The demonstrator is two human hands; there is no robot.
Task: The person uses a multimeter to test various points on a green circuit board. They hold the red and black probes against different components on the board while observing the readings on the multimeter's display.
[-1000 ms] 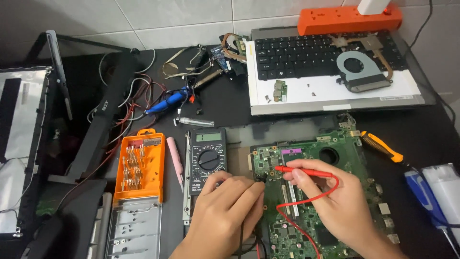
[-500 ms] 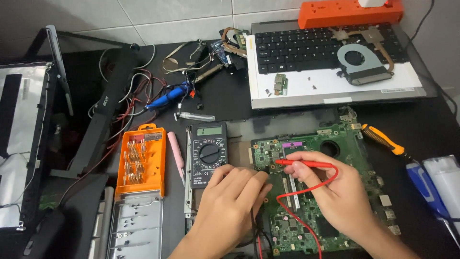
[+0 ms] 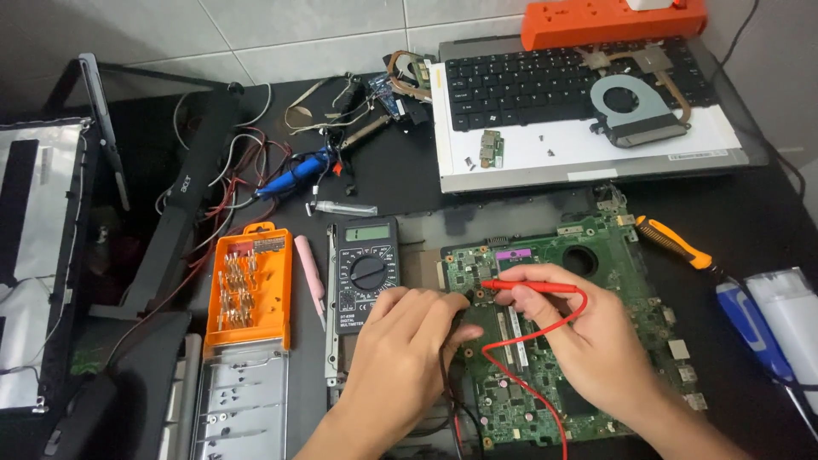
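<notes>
A green laptop circuit board [image 3: 596, 341], studded with small chips and connectors, lies flat on the black table [image 3: 511, 204] in the lower middle of the view, in front of the person. The right hand [image 3: 588, 341] rests on the board and pinches a slim red test probe [image 3: 528, 287] between thumb and fingers, its tip touching the board's upper left part; its red lead [image 3: 520, 383] loops back over the board. The left hand [image 3: 409, 349] is curled at the board's left edge, gripping a black probe that is mostly hidden under the fingers, with a black lead [image 3: 447, 400] trailing toward the person. Just left of the board, touching the left hand's knuckles, lies a dark grey digital multimeter [image 3: 366, 268] with a round dial. Further left sit a pale pink pen-shaped tool [image 3: 308, 268] and an orange plastic case of screwdriver bits [image 3: 250, 285]. An orange-and-black-handled screwdriver [image 3: 673, 243] lies off the board's upper right corner. Behind the board rests a silver laptop base with a black keyboard [image 3: 545, 85], a grey cooling fan [image 3: 635, 106] on it, and an orange power strip [image 3: 613, 21] beyond.
</notes>
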